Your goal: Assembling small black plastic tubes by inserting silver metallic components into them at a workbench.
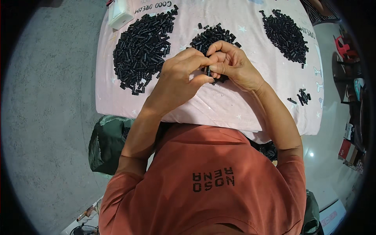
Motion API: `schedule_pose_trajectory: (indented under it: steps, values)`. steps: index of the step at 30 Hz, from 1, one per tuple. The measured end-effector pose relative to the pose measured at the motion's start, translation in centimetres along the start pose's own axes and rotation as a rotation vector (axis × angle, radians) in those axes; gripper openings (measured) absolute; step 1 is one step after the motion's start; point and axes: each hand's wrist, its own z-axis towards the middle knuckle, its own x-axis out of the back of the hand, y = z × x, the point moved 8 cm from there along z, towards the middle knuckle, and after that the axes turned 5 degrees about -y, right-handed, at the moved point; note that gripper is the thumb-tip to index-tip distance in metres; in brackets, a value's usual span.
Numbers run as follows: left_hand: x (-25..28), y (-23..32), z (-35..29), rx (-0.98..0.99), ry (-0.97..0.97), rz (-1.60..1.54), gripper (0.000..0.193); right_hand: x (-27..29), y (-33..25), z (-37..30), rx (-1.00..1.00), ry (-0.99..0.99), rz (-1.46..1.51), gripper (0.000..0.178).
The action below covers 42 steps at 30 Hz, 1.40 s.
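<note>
Small black cylindrical part [208, 71] is at the fingertips, just above the near edge of the middle heap. Mostly hidden by fingers, so its exact shape can't be read.

Left hand [178, 76]: thumb and fingers closed on the part from the left, back of the hand up. Right hand [234, 66]: thumb and index pinching at the same part from the right, other fingers curled. Hands meet at the tips.

Middle heap [213, 36]: loose black parts, partly covered by both hands. Left heap [143, 51]: larger, same kind of short black pieces. Right heap [285, 35]: elongated, toward the far right corner. Small cluster [303, 97] of black pieces near the right edge, one lying just beside it.

All on a pale pink star-print cloth [239, 111] over the table. White box [120, 15] at far left, next to the left heap.

Person wears a rust-red T-shirt [207, 154]. Dark green bag [105, 143] below the table's near left corner. Grey floor [51, 78] to the left.
</note>
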Motion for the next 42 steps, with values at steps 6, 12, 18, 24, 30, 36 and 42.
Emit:
schedule_pose_trajectory:
  steps: [6, 12, 18, 24, 30, 36, 42]
  values:
    - [-0.1, 0.3, 0.0, -0.024, 0.063, 0.013, 0.026, 0.0, 0.1, -0.1, -0.022, -0.009, 0.001, 0.027]
    - [-0.6, -0.5, -0.6, 0.025, 0.118, 0.033, 0.020, 0.1, 0.3, -0.1, -0.032, -0.020, -0.065, 0.030]
    - [0.7, -1.7, -0.7, 0.032, 0.191, 0.044, 0.016, 0.7, -0.8, -0.2, -0.007, 0.107, -0.122, 0.030]
    - [5.5, -9.2, -4.1, 0.454, 0.319, 0.280, 0.026, 6.9, -2.5, -1.5, 0.158, 0.561, -0.032, 0.013]
    - [6.6, -9.0, -4.6, 0.422, 0.351, 0.423, 0.026, 8.6, -2.1, -1.9, 0.201, 0.653, -0.009, 0.010]
    - [0.0, -5.0, -2.0, 0.120, 0.174, 0.048, 0.006, 9.1, -1.9, -2.0, 0.194, 0.671, -0.021, 0.009]
    - [-3.2, -5.0, -0.3, 0.111, 0.082, 0.000, 0.012, 8.4, -2.2, -1.9, 0.179, 0.669, -0.045, 0.009]
